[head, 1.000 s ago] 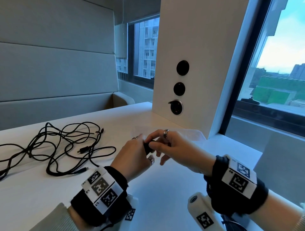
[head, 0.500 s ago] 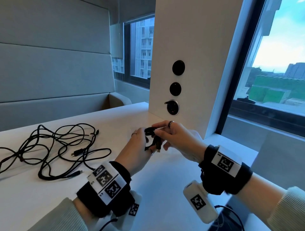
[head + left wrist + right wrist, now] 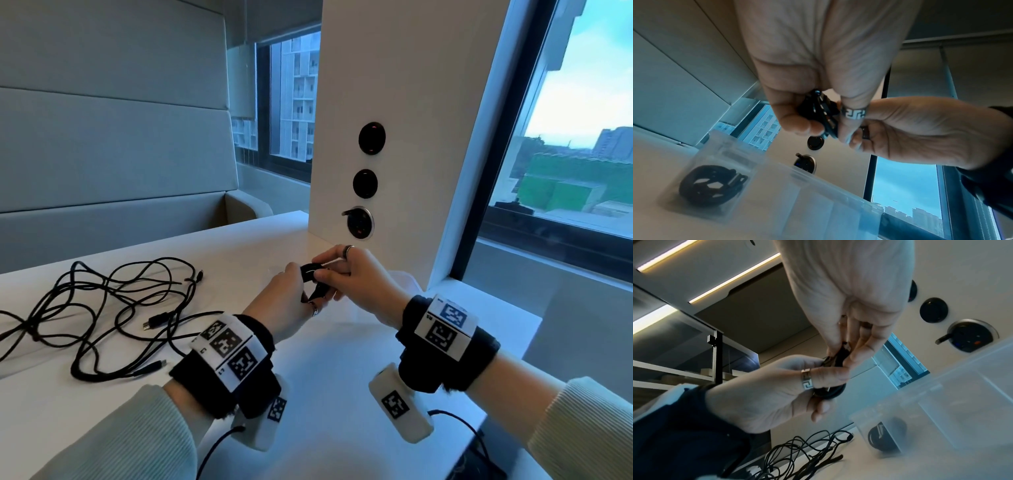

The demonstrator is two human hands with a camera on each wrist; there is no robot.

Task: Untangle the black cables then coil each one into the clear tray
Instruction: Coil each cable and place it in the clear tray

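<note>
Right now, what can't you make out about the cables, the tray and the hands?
- Coiled cable, head view: mostly hidden by left hand and right hand; how tidy it is can't be judged.
- Clear tray, head view: contents hidden behind the hands.
- Coil in tray, left wrist view: blurred by the tray wall.
- Tangled cables, head view: cut off at the left edge; count unclear.

Black cable, coiled small (image 3: 313, 274): held above the table. Black cables, tangled (image 3: 102, 308): loose heap flat on table, left. Clear tray (image 3: 818, 194): compartmented; one coiled cable (image 3: 709, 183) in its end compartment.
</note>
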